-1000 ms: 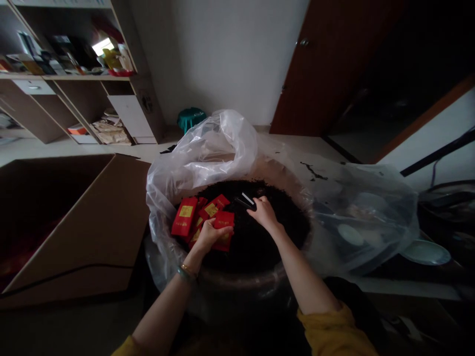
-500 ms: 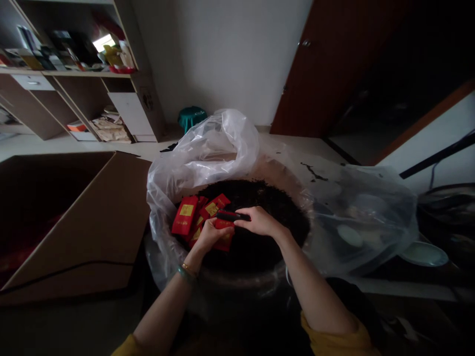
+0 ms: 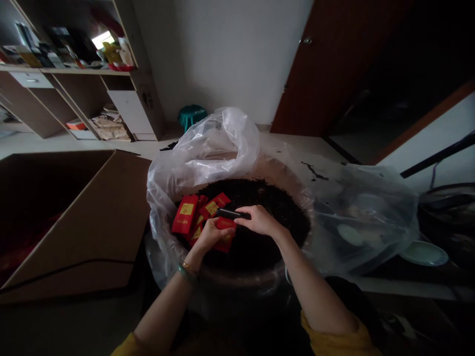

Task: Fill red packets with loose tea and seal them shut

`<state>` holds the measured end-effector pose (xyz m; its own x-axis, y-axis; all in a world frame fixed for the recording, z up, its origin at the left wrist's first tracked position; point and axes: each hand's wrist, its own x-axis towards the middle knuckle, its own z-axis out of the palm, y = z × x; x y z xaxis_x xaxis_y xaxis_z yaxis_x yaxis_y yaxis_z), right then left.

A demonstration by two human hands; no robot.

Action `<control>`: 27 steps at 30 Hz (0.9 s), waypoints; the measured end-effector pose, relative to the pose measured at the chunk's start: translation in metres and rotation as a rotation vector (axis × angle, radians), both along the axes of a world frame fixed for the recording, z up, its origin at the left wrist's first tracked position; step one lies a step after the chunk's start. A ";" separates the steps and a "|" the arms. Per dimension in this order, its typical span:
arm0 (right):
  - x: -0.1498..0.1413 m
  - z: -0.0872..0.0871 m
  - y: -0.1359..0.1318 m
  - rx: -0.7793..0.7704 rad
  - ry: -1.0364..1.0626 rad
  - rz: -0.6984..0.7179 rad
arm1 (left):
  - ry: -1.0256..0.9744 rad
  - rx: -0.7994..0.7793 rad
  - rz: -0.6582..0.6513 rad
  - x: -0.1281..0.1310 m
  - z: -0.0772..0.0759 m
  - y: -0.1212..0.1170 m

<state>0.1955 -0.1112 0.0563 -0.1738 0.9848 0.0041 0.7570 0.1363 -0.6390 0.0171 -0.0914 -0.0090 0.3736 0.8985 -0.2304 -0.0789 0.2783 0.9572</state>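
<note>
My left hand (image 3: 213, 233) pinches a small red packet (image 3: 225, 223) between thumb and fingers. In my right hand (image 3: 260, 220) is a slim black bar-shaped tool (image 3: 233, 214), lying along the packet's upper edge; its exact kind I cannot make out. Both hands are above a round tub lined with clear plastic (image 3: 237, 165), which holds dark, loose, dried leaf-like material (image 3: 274, 198). Several red packets with yellow labels, among them an upright-lying one (image 3: 181, 225), rest on the leaves beside my left hand.
A large open cardboard box (image 3: 100, 227) stands at the left with red items inside. To the right, clear plastic sheeting (image 3: 371, 212) spreads near a pale dish (image 3: 425, 253). A green bin (image 3: 191, 116), shelves (image 3: 77, 73) and a brown door (image 3: 330, 64) are behind.
A red strip that showed along the black tool is no longer seen, and the tool now looks all black. Both hands stay nearly in place.
</note>
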 end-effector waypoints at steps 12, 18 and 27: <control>-0.001 -0.002 0.001 0.010 -0.001 -0.020 | -0.019 -0.002 -0.008 0.000 -0.003 0.001; -0.001 -0.002 0.001 0.010 0.019 -0.016 | -0.013 0.007 -0.001 0.000 -0.003 0.001; 0.000 -0.005 0.000 0.015 0.008 -0.028 | -0.089 0.083 0.142 -0.001 0.002 0.002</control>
<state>0.1951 -0.1111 0.0512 -0.1464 0.9890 0.0201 0.7555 0.1249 -0.6431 0.0164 -0.0893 -0.0066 0.2572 0.9583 -0.1248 -0.1971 0.1784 0.9640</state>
